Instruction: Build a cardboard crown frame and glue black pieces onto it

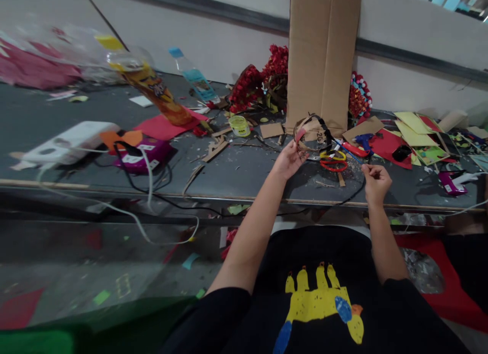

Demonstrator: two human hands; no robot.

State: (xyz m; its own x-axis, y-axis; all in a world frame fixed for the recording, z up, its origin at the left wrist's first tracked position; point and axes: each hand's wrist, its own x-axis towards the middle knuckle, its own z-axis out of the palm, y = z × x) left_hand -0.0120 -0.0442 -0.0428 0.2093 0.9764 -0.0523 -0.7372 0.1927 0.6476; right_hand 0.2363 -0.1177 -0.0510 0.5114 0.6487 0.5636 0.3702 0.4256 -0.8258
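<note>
My left hand (290,158) grips a cardboard-and-black headband hoop (312,131) by its near end and holds it just above the grey table (244,166). Under the hoop lie a yellow ring (333,154) and a red ring (334,165). My right hand (375,181) hovers near the table's front edge with its fingers curled in a pinch; what it holds is too small to make out. A blue and red glue gun (360,143) lies just beyond the rings, its black cable trailing toward my right hand.
A tall cardboard sheet (323,54) leans on the wall, with red flower decorations (263,82) beside it. Coloured paper sheets (414,133) are scattered at right. A chips tube (158,92), water bottle (195,79), yellow tape roll (239,125), white power strip (70,140) and cables crowd the left.
</note>
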